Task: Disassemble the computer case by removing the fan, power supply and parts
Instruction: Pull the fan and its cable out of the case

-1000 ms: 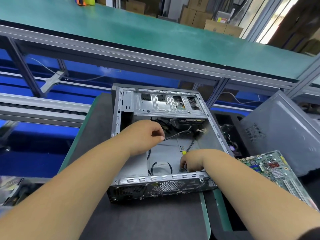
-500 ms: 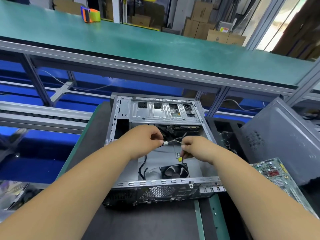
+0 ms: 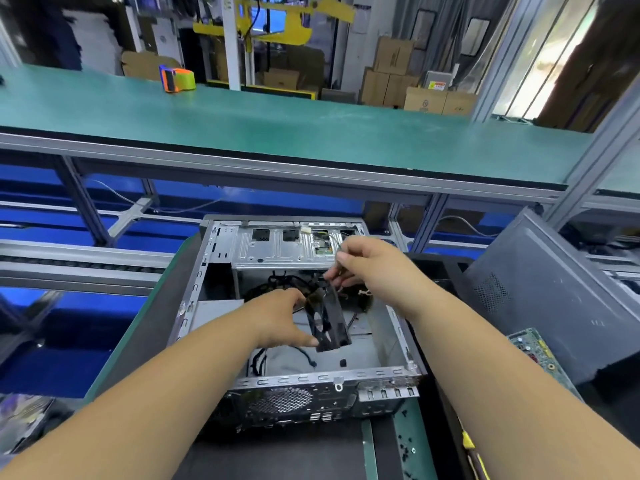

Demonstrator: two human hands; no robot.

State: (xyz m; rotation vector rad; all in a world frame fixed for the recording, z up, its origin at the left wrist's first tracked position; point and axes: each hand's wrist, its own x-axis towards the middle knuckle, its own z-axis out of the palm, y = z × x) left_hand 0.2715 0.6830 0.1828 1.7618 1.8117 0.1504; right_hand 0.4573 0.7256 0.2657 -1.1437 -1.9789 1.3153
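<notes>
An open grey computer case (image 3: pixel 394 372) lies on the dark mat in front of me. A black square fan (image 3: pixel 330 325) is lifted on edge above the case floor. My left hand (image 3: pixel 280 320) grips the fan from its left side, thumb under its lower corner. My right hand (image 3: pixel 367 268) is raised over the fan's top and pinches a thin cable leading from it. Loose black cables (image 3: pixel 277 284) lie tangled at the back of the case under the drive cage (image 3: pixel 277 247).
A removed green motherboard (image 3: pixel 540 358) lies at the right, beside a grey side panel (image 3: pixel 554 299) leaning there. A green shelf (image 3: pixel 277 126) spans above, with an orange and green tape dispenser (image 3: pixel 176 79) on it. Small screws (image 3: pixel 405 445) are scattered on the bench edge.
The fan, which lay flat near the case's front wall, is now lifted on edge in my left hand. My right hand has risen with the cable. The view tilted upward.
</notes>
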